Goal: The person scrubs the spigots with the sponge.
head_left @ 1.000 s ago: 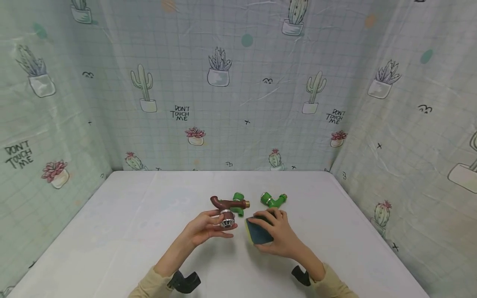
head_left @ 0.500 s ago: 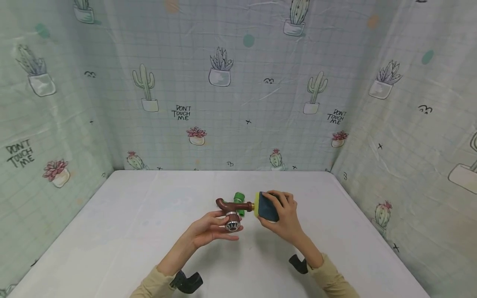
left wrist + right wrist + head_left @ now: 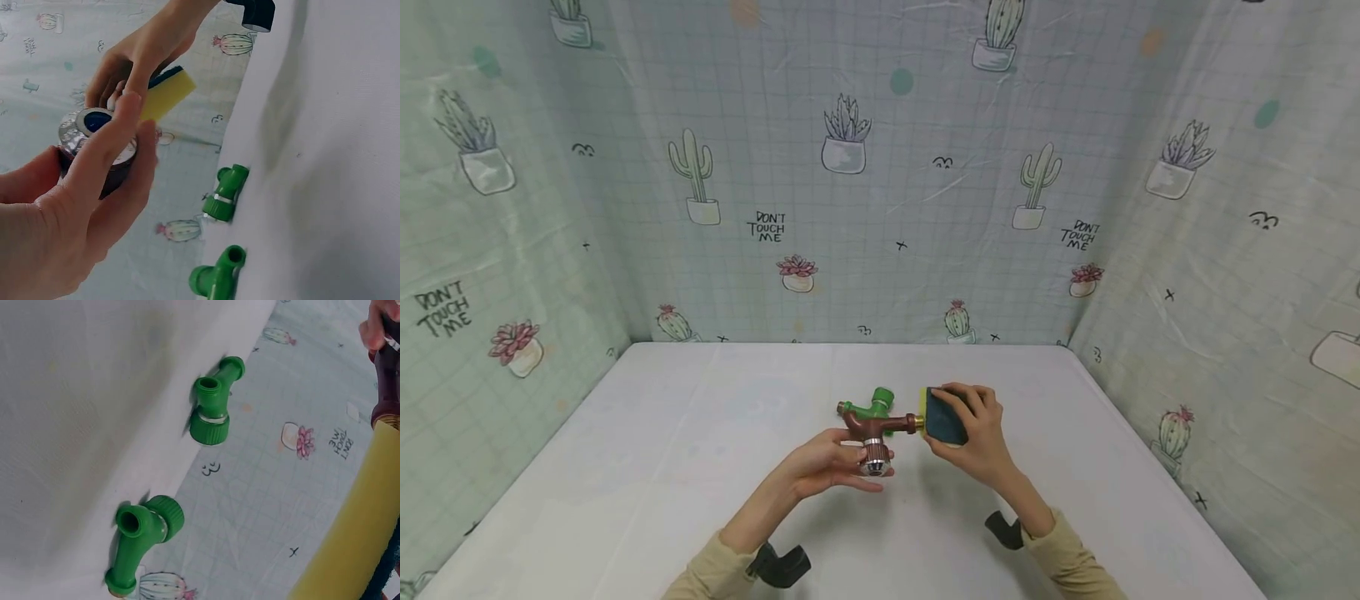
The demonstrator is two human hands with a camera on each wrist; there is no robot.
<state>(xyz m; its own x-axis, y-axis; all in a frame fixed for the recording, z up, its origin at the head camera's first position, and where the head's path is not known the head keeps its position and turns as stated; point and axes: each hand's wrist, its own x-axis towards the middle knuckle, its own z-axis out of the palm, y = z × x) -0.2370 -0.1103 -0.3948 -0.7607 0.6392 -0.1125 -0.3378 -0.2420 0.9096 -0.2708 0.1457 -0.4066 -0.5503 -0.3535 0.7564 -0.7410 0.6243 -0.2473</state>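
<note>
My left hand (image 3: 829, 462) holds a brown faucet (image 3: 891, 424) by its ribbed, chrome-capped knob, above the table. The faucet's brass threaded end points right and meets the yellow face of a sponge (image 3: 944, 417). That sponge, dark blue-green on its other side, is gripped by my right hand (image 3: 983, 437) between thumb and fingers. In the right wrist view its yellow layer (image 3: 350, 519) lies against the brass thread. Blue shows in the middle of the faucet's chrome cap (image 3: 97, 120) in the left wrist view.
Two green faucets lie on the white table (image 3: 700, 450): one (image 3: 882, 402) behind the brown faucet, the other (image 3: 137, 537) hidden by my right hand in the head view. Black curved pieces (image 3: 781, 567) sit at both wrists. A cactus-print curtain (image 3: 880, 208) surrounds the table.
The sponge has moved up and right from apart to touching the faucet's brass end. My left hand has shifted the brown faucet to the right and slightly down.
</note>
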